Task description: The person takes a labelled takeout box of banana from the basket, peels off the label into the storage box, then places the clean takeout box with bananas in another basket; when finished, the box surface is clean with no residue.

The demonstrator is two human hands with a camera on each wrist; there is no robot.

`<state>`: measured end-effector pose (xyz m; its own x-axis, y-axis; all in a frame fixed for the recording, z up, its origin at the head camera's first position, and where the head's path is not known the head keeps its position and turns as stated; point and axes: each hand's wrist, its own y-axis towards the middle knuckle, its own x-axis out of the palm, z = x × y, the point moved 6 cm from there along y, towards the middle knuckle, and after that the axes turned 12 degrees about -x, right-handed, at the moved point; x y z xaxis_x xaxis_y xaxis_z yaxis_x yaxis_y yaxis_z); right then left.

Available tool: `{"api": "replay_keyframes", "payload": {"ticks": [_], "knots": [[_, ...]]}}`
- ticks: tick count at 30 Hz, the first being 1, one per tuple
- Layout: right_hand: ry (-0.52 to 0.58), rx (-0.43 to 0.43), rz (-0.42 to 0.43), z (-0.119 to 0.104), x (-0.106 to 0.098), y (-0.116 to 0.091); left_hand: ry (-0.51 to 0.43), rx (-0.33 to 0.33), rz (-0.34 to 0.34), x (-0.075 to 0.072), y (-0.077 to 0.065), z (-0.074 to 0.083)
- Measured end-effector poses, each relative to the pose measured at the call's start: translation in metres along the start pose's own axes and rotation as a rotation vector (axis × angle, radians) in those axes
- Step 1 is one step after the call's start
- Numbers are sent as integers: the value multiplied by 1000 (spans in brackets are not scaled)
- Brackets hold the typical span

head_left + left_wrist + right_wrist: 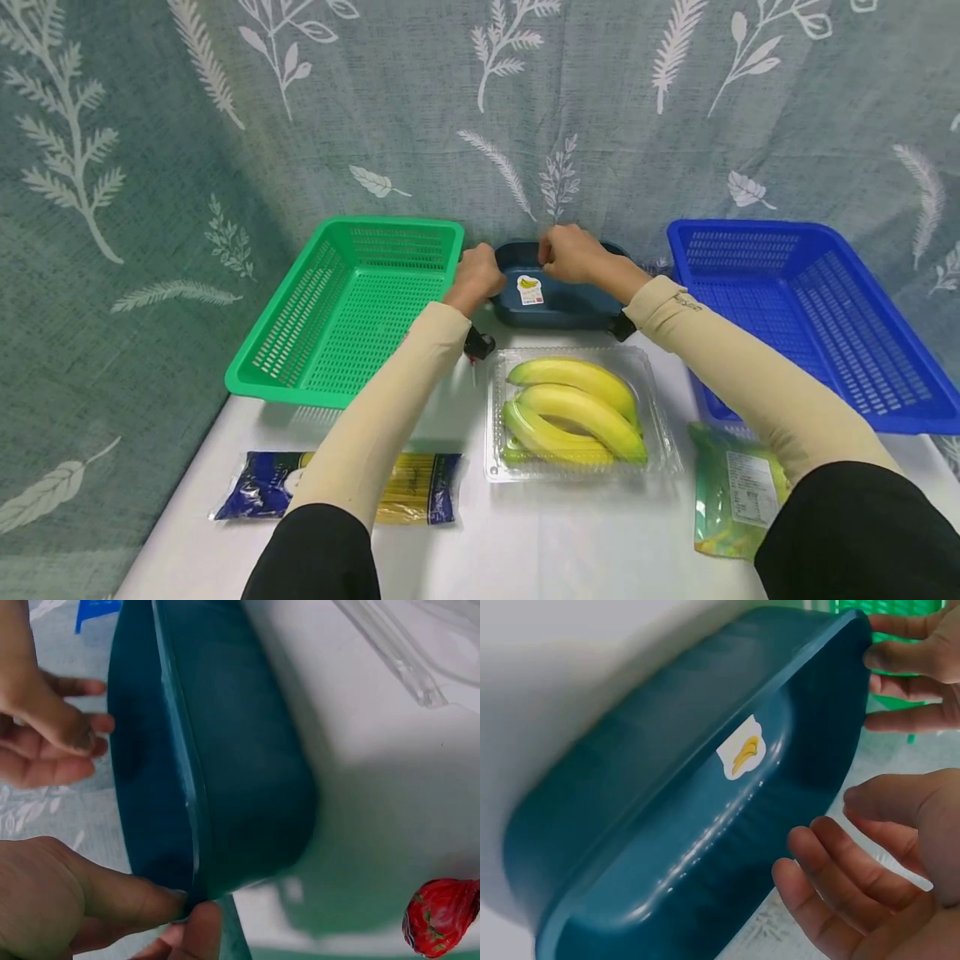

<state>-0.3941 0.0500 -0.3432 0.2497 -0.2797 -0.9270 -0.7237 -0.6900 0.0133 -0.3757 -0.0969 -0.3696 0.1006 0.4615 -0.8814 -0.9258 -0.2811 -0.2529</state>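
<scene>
Left grip [476, 276] pinches the teal tub [577, 302], right grip [573, 254] relaxed beside it; a clear box [493, 417] holds bananas [585, 409].

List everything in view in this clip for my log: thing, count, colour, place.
Green basket: 1, green, back left
Blue basket: 1, blue, back right
Tub: 1, dark blue-green, between baskets
Banana sticker: 1, white and yellow, inside tub
Clear box: 1, transparent, before tub
Bananas: at least 3, yellow, in box
Pasta packet: 1, blue and yellow, front left
Pouch: 1, green, front right
Wrapped item: 1, red, on table
Table: 1, white, beneath
Curtain: grey-green, white leaves, behind
Sleeves: 2, beige and black, on arms
Left hand: 1, pinching tub's rim
Right hand: 1, at tub's far side
</scene>
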Motion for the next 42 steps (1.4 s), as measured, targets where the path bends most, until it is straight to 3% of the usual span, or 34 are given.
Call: {"api": "replay_keyframes", "payload": {"ticks": [11, 17, 20, 30, 42], "knots": [[48, 9, 57, 8, -13, -43, 17, 23, -56, -2, -10, 1], [57, 2, 78, 9, -19, -65, 2, 87, -118, -11, -21, 1], [65, -5, 97, 7, -23, -75, -22, 144, -117, -18, -26, 0], [116, 21, 178, 4, -33, -120, -132, 259, -153, -36, -62, 0], [213, 68, 223, -18, -36, -168, -236, 308, -171, -53, -107, -16]]}}
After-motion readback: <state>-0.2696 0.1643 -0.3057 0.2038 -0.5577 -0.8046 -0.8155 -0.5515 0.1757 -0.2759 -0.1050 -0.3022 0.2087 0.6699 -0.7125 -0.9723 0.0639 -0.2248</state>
